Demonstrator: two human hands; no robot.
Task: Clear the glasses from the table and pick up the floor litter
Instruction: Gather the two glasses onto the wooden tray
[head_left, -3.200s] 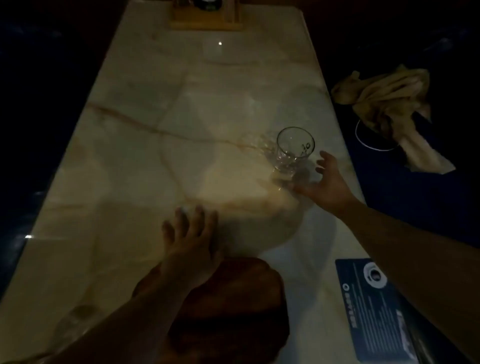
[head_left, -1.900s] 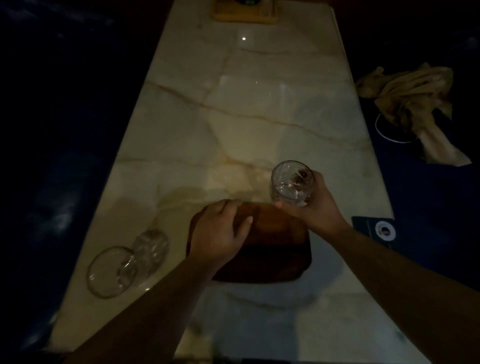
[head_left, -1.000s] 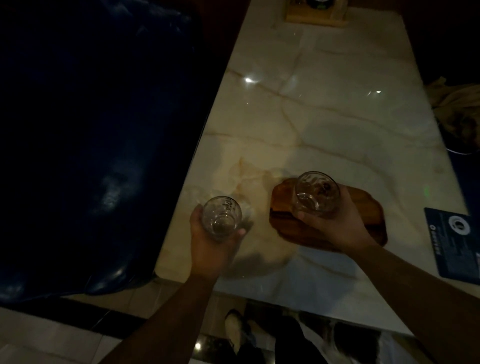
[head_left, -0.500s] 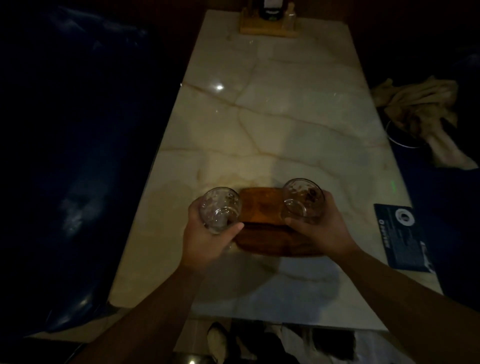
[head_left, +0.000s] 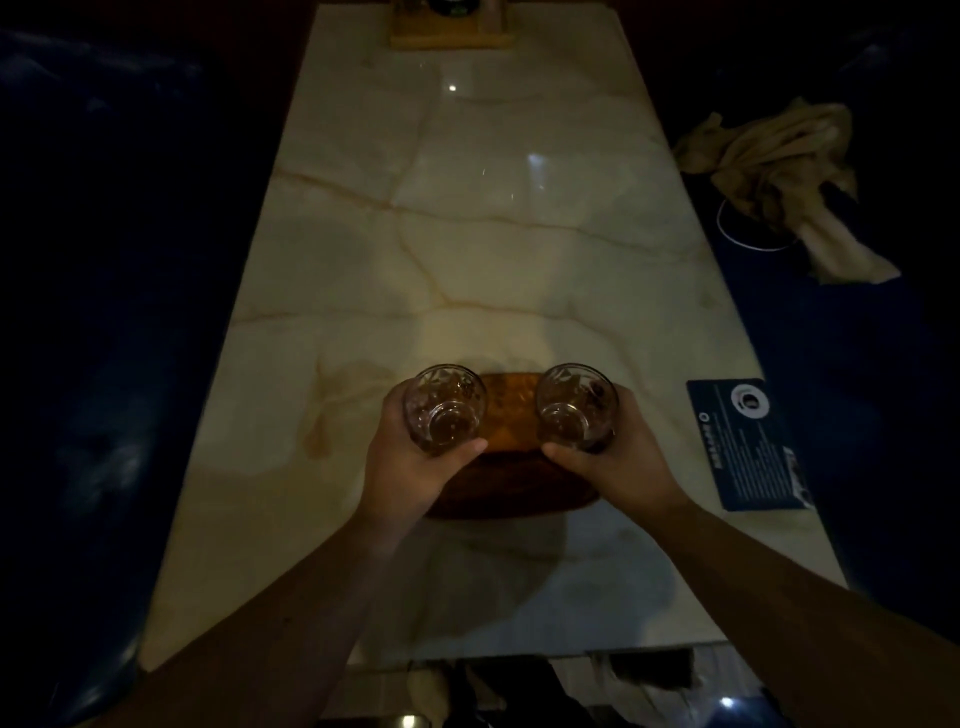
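Note:
I hold two clear glasses upright over a brown wooden tray (head_left: 511, 410) on the marble table (head_left: 467, 249). My left hand (head_left: 410, 470) grips the left glass (head_left: 444, 408) from below and behind. The right glass (head_left: 576, 405) sits in my right hand (head_left: 618, 460), fingers wrapped round its base. Both glasses look empty, side by side, a short gap between them. The dim light hides whether they touch the tray. No floor litter is clearly visible.
A dark blue card (head_left: 748, 441) lies at the table's right edge. A wooden condiment holder (head_left: 452, 31) stands at the far end. Blue padded seats flank the table; a crumpled beige cloth (head_left: 779, 176) lies on the right seat. Feet show on the floor below the near edge.
My right hand picked the glass off the table; my left hand left the tray and took up the glass that lay on its side. Both glasses now hang over the tray.

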